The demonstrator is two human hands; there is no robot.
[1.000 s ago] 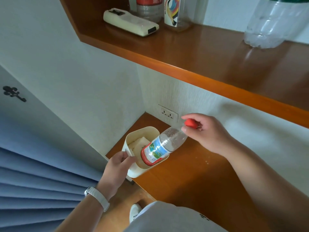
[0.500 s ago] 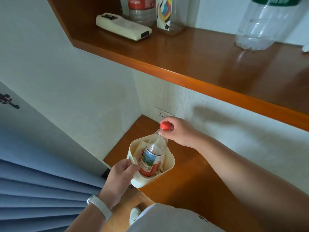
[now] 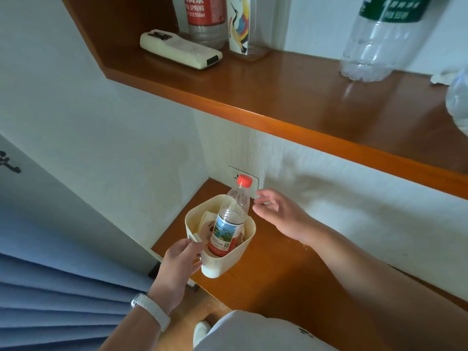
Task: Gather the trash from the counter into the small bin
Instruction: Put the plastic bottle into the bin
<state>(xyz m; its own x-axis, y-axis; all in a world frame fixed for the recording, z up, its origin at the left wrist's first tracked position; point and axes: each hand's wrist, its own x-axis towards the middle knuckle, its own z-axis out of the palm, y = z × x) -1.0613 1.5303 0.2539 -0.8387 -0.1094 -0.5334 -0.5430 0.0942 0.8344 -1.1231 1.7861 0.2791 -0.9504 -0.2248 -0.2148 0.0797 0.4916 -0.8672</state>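
One bottle (image 3: pixel 229 224) down. Half a second ago the right hand (image 3: pixel 278 214) pinched the red cap (image 3: pixel 244 180) and was lowering the bottle in. Now it has let go. Its fingers (image 3: pixel 267 193) are spread and loose, holding nothing, just off the bottle's neck and not touching it.

The bottle stands base-down in the small bin (image 3: pixel 228 264) and leans back toward the wall. Its neck and cap poke well above the rim, just past those open fingertips. Folded paper (image 3: pixel 206 220) sits in the bin on the side nearer the left fingers.

The left hand (image 3: pixel 181 262) grips the bin at its near rim, thumb over a small tab, fingers curled round the wall. The bin tilts toward the right hand. Can't tell if its base rests on the lower shelf (image 3: pixel 291 274) or hangs off the edge.

Meaning: this item looks done, and the right hand is free for the next. On the counter (image 3: pixel 278 97), well above and beyond the right fingers, there are more candidates:
- a big clear bottle (image 3: pixel 374 41)
- a red-label bottle (image 3: pixel 206 19)
- a crumpled white scrap (image 3: pixel 443 77) at the far right

A remote (image 3: pixel 181 49) lies there too, likely not trash.

Risk: the tall bottle fills most of the bin and could tip out if the left grip tilts further.
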